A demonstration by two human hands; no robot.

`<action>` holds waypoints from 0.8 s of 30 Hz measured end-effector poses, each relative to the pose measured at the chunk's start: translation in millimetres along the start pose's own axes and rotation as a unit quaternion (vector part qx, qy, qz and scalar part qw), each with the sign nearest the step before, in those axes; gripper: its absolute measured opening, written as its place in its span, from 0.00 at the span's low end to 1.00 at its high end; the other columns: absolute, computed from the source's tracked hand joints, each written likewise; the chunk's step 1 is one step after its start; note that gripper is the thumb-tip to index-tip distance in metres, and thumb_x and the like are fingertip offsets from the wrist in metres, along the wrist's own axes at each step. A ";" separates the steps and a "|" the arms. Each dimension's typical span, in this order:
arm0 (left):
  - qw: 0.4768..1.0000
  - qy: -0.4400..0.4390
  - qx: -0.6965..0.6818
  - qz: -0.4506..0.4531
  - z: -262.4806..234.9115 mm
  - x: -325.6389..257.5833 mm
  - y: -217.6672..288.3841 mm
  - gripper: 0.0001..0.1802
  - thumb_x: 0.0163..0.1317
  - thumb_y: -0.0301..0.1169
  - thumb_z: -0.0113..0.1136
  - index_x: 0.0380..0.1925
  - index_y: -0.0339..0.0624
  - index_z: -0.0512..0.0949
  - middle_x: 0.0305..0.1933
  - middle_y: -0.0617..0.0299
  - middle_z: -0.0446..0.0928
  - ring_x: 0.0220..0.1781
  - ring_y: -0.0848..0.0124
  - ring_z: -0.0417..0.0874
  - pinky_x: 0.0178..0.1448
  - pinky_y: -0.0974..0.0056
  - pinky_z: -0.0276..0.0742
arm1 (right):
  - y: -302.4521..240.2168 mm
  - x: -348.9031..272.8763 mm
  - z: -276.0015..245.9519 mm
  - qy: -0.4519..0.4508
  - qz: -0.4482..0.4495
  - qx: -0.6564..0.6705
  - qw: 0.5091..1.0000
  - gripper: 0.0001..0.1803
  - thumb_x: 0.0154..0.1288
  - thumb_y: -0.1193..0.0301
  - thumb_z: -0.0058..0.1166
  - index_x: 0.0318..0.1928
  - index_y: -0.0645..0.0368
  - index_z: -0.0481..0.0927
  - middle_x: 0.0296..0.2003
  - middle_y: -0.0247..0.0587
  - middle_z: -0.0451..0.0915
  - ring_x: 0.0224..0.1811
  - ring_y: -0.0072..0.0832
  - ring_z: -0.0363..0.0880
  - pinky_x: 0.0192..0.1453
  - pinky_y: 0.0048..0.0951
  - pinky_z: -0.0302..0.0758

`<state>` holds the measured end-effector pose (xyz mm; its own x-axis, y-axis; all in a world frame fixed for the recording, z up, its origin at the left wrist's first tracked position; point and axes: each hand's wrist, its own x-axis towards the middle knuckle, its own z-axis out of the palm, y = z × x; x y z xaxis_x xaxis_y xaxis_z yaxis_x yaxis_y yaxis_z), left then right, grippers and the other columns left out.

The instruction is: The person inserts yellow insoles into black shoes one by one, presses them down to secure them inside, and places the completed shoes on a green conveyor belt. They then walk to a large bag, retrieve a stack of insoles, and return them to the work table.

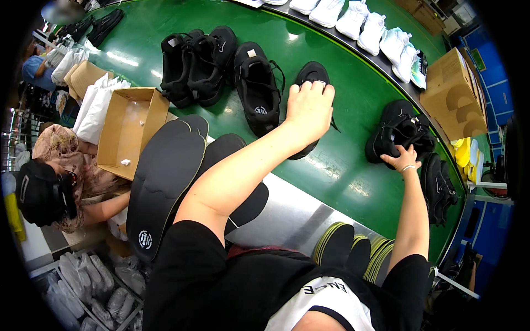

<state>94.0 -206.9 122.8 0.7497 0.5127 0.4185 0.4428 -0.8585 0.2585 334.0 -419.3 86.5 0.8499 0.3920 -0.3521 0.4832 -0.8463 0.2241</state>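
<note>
My left hand (pixel 310 110) lies over a black lace-up shoe (pixel 312 71) on the green surface, its fingers bent at the tongue and hiding most of the opening. Just left of it stands another black shoe (pixel 258 88) with its insole showing. On the right, my right hand (pixel 404 159) reaches to the near end of a pair of black shoes (pixel 393 124), thumb and fingers closed at the collar of one. Large black insoles (pixel 165 182) are stacked close on my left, and yellow-edged black insoles (pixel 334 243) stand in piles before my body.
Beyond my left hand is another black pair (pixel 212 66). A small open carton (pixel 124 132) and a co-worker in a black cap (pixel 44 193) are at left. White shoes (pixel 353 19) line the far rack; a large cardboard box (pixel 455 94) stands far right, near more black shoes (pixel 439 190).
</note>
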 end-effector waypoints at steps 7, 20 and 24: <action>0.982 -0.105 -0.156 0.015 7.3 -5.1 21.4 0.17 0.49 0.37 0.56 0.38 0.42 0.72 0.35 0.56 0.73 0.41 0.59 0.74 0.42 0.57 0.68 | 9.4 3.1 -0.9 -0.019 -0.012 0.047 0.999 0.39 0.28 0.36 0.57 0.47 0.34 0.73 0.50 0.42 0.68 0.54 0.39 0.65 0.56 0.45 0.58; 0.847 -0.380 -0.362 -0.085 85.2 -64.4 93.7 0.53 0.39 0.46 0.65 0.59 0.32 0.46 0.57 0.35 0.55 0.60 0.48 0.59 0.61 0.58 0.58 | 14.6 -157.3 52.5 -0.008 -0.254 0.105 0.962 0.30 0.48 0.71 0.51 0.55 0.46 0.62 0.37 0.45 0.71 0.43 0.38 0.70 0.48 0.37 0.58; 0.894 -0.277 -0.337 -0.100 115.4 -90.7 99.1 0.49 0.42 0.31 0.60 0.60 0.35 0.41 0.54 0.35 0.56 0.56 0.46 0.61 0.60 0.57 0.60 | 31.2 -209.1 58.5 0.194 -0.240 0.199 0.930 0.26 0.47 0.71 0.53 0.50 0.55 0.66 0.39 0.44 0.70 0.45 0.39 0.67 0.49 0.39 0.62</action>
<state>126.7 -339.4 10.0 0.9000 0.4118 -0.1429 0.3388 -0.4546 0.8237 159.0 -548.7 114.0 0.6059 0.7942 0.0470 0.7759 -0.5769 -0.2553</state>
